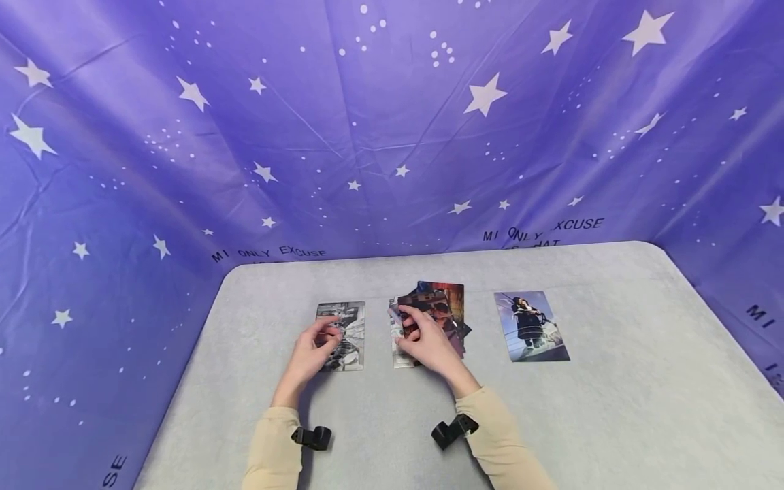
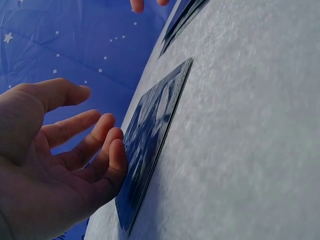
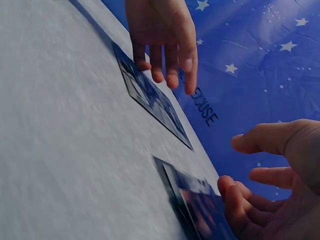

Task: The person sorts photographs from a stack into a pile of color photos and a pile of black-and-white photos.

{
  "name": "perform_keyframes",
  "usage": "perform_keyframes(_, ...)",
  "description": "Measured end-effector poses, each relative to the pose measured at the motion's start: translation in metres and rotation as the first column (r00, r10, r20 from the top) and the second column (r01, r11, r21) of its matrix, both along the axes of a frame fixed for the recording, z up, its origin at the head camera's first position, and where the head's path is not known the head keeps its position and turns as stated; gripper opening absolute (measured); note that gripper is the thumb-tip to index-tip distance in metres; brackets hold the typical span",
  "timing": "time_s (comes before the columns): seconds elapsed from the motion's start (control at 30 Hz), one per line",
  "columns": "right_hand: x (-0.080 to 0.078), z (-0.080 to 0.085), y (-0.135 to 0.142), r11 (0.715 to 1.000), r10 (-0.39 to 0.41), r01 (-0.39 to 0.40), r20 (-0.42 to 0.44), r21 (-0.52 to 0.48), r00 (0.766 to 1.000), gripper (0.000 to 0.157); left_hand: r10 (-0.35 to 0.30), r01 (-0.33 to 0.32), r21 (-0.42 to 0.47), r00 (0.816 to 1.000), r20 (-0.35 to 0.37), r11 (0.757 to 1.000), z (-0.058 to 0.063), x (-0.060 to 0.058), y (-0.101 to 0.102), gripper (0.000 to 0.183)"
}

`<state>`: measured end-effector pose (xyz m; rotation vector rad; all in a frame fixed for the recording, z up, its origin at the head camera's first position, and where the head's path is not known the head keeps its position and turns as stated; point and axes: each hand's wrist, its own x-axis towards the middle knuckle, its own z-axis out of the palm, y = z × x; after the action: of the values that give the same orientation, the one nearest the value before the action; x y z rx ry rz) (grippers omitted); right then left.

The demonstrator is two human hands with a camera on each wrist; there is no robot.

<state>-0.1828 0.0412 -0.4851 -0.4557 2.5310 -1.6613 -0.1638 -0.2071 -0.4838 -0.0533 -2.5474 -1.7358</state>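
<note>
A black-and-white photo card [image 1: 354, 344], the top of a thin neat stack, lies flat at the left. My left hand [image 1: 311, 350] is over its left side with loosely bent fingers and nothing between them. In the left wrist view the little-finger side [image 2: 118, 160] is right at the stack. A messy pile of dark, reddish photo cards [image 1: 452, 299] lies in the middle, fanned at uneven angles. Over this pile hovers my right hand [image 1: 432, 344], its thumb apart from the relaxed fingers and no card in its grasp. It hides part of the pile.
To the right lies a colour photo card [image 1: 531, 330] of two figures at a ship's railing. All the cards rest on a grey table [image 1: 631, 408] with rounded far corners. A purple starry cloth [image 1: 392, 122] hangs behind and along both sides.
</note>
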Motion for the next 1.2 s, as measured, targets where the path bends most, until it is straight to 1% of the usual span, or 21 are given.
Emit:
perform_keyframes(0.1, -0.001, 0.003, 0.009, 1.0, 0.012, -0.012, 0.001, 0.028, 1.0, 0.062, -0.019, 0.019, 0.002, 1.0, -0.024, 1.0, -0.006, -0.002, 0.002, 0.034)
perform_keyframes(0.27, -0.003, 0.007, 0.023, 0.998, 0.03, -0.029, -0.008, 0.05, 1.0, 0.063, -0.054, 0.056, 0.045, 0.998, -0.036, 0.997, -0.01, -0.005, 0.009, 0.033)
perform_keyframes(0.4, -0.004, 0.008, 0.032, 0.997, 0.028, -0.026, -0.018, 0.069, 0.999, 0.064, -0.058, 0.059, 0.063, 0.998, -0.014, 0.996, -0.011, -0.005, 0.017, 0.034)
perform_keyframes(0.5, -0.005, 0.006, 0.039, 0.997, 0.007, -0.005, -0.02, 0.079, 1.0, 0.064, -0.058, 0.058, 0.076, 0.998, 0.009, 0.995, -0.011, -0.005, 0.026, 0.035)
perform_keyframes(0.57, -0.006, 0.005, 0.042, 0.996, -0.009, 0.011, -0.021, 0.083, 1.0, 0.065, -0.068, 0.066, 0.079, 0.998, 0.019, 0.995, -0.008, -0.004, 0.033, 0.034)
perform_keyframes(0.7, -0.006, 0.003, 0.049, 0.995, -0.036, 0.04, -0.041, 0.097, 0.999, 0.065, -0.117, 0.111, 0.11, 0.992, 0.043, 0.988, 0.012, 0.003, 0.049, 0.034)
perform_keyframes(0.8, -0.007, 0.002, 0.055, 0.991, -0.053, 0.06, -0.056, 0.124, 0.997, 0.066, -0.124, 0.117, 0.126, 0.991, 0.053, 0.985, 0.024, 0.008, 0.061, 0.034)
perform_keyframes(0.93, -0.007, 0.001, 0.064, 0.982, -0.076, 0.086, -0.064, 0.167, 0.995, 0.066, -0.124, 0.119, 0.131, 0.992, 0.033, 0.984, 0.022, 0.008, 0.073, 0.033)
perform_keyframes(1.0, -0.006, 0.001, 0.068, 0.977, -0.085, 0.096, -0.07, 0.19, 0.994, 0.067, -0.136, 0.131, 0.142, 0.99, 0.028, 0.981, 0.022, 0.007, 0.078, 0.032)
perform_keyframes(1.1, -0.004, 0.001, 0.073, 0.972, -0.095, 0.107, -0.064, 0.208, 0.993, 0.068, -0.155, 0.146, 0.172, 0.987, 0.035, 0.974, 0.02, 0.007, 0.085, 0.032)
perform_keyframes(1.2, -0.003, 0.0, 0.077, 0.971, -0.101, 0.111, -0.059, 0.212, 0.993, 0.068, -0.154, 0.146, 0.165, 0.988, 0.033, 0.975, 0.02, 0.008, 0.09, 0.033)
